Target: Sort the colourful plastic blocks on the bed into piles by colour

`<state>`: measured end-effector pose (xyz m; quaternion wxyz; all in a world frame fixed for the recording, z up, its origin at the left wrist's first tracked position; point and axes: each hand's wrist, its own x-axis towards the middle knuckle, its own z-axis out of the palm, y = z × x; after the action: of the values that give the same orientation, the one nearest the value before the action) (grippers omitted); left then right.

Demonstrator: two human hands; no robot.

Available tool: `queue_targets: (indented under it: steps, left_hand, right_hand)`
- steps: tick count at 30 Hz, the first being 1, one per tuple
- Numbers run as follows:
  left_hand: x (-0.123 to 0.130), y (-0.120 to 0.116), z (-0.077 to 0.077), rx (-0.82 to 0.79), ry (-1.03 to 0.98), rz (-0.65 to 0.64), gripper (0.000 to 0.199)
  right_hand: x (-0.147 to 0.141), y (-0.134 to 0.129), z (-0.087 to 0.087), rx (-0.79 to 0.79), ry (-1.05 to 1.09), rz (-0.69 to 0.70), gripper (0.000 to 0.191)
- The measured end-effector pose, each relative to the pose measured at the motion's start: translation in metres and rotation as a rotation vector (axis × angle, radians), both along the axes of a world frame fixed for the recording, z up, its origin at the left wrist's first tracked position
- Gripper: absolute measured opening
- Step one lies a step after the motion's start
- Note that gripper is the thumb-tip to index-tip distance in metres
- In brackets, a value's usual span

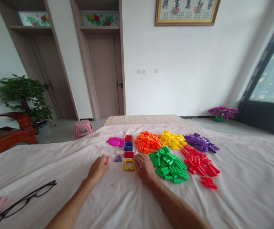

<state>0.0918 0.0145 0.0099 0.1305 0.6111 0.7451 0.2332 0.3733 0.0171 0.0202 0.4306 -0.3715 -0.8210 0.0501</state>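
From my feed, the green pieces (169,163) look like smooth, glossy plastic, and so do the red pieces (200,161) and purple pieces (200,142). The yellow square frame (129,169) seems to be plastic too, with a shine. I see matt, creased cloth (79,194) with a faint printed pattern under them. The armchair (20,122) reads as polished reddish wood, the stool (84,127) as smooth pink plastic, and the wall (175,89) as smooth and matt.

White wall (175,63), brown doors (101,73), pink stool (84,128), leafy plant (26,95)
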Motion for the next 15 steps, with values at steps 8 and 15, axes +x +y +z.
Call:
queue_targets:
  steps: [8, 15]
  left_hand:
    - [-0.006, -0.017, 0.007, 0.044, 0.043, 0.053, 0.042]
    - [-0.035, -0.046, -0.015, 0.158, 0.046, 0.053, 0.032]
  right_hand:
    - [0.008, -0.012, 0.005, -0.015, 0.068, 0.012, 0.021]
    - [0.032, -0.059, -0.006, -0.063, -0.025, 0.018, 0.022]
